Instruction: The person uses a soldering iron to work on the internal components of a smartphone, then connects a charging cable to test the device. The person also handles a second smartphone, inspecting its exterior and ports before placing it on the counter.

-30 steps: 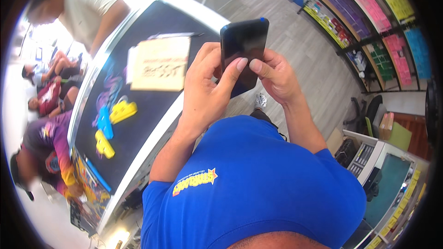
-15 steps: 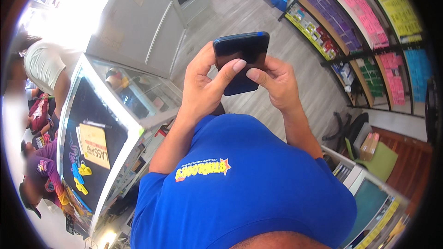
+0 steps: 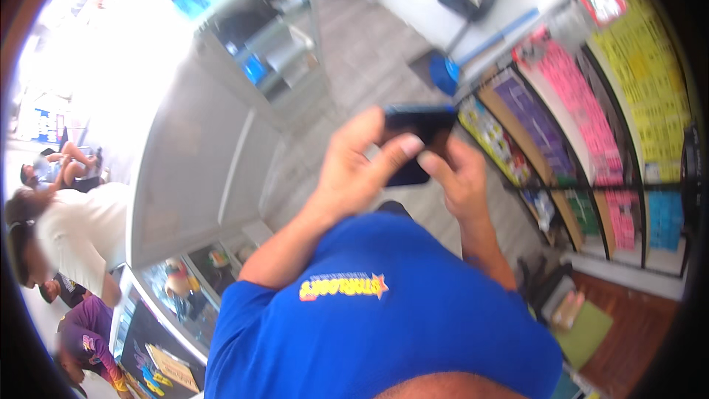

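A dark smartphone is held up in front of my chest, its screen black with faint reflections. My left hand grips its left side, the thumb lying across the screen. On the opposite edge, my right hand has its fingers wrapped behind and its thumb over the glass. Both thumb tips come close together near the middle of the phone. The fingers behind the phone are mostly hidden, and the picture is somewhat blurred.
Shelves with pink packs and yellow packs stand at the right. A glass display counter is at the left, with people beyond it, one in a white shirt. A blue dustpan lies ahead; a green chair stands lower right.
My view has swung, so more of the room ahead shows and the counter sits lower. The phone and both hands appear lower and slightly to the right, the grip much the same.
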`<action>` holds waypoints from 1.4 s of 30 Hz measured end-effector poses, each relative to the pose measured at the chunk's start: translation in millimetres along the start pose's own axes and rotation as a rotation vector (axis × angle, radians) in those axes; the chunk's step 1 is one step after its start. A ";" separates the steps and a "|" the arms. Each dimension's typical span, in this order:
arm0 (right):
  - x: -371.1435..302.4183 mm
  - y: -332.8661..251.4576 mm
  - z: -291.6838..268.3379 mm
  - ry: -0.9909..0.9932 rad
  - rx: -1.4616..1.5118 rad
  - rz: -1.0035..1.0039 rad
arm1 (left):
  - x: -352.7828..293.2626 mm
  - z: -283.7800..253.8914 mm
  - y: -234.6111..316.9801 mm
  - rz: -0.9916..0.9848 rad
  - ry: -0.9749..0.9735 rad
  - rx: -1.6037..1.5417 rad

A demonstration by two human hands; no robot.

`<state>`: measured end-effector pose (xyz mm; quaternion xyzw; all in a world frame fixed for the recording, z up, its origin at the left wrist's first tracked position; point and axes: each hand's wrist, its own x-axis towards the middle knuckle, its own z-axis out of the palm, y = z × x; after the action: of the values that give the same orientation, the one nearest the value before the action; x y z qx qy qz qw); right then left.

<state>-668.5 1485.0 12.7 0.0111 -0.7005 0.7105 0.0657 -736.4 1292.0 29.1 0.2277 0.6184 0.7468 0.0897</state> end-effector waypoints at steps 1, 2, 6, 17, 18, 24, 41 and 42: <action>21.7 -0.2 -11.9 0.038 0.076 0.003 | 33.0 0.8 -9.5 -0.090 -0.081 0.065; 42.7 4.5 -25.3 0.081 0.096 0.014 | 64.8 4.8 -20.7 -0.076 -0.117 0.074; 146.7 59.8 -91.6 0.172 0.160 0.058 | 193.9 6.7 -62.2 -0.209 -0.284 0.161; 603.7 58.0 -126.1 -0.579 0.122 0.229 | 474.4 -89.7 -129.7 -0.083 0.365 0.003; 641.5 50.4 -112.3 -0.668 0.099 0.229 | 489.9 -105.0 -131.6 -0.090 0.457 -0.051; 850.6 64.0 -46.1 -0.878 0.101 0.127 | 523.1 -214.9 -120.4 -0.002 0.978 0.241; 1149.1 81.2 350.3 -2.262 -0.701 -0.765 | 653.1 -348.8 -141.2 -0.794 1.377 1.608; 1148.6 93.7 371.0 -2.340 -0.598 -0.823 | 644.3 -358.8 -148.2 -0.828 1.434 1.615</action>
<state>-1845.3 1203.4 50.2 0.8281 -0.4172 0.0192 -0.3740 -1487.2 1275.6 -13.4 -0.4773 0.8518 0.0054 -0.2157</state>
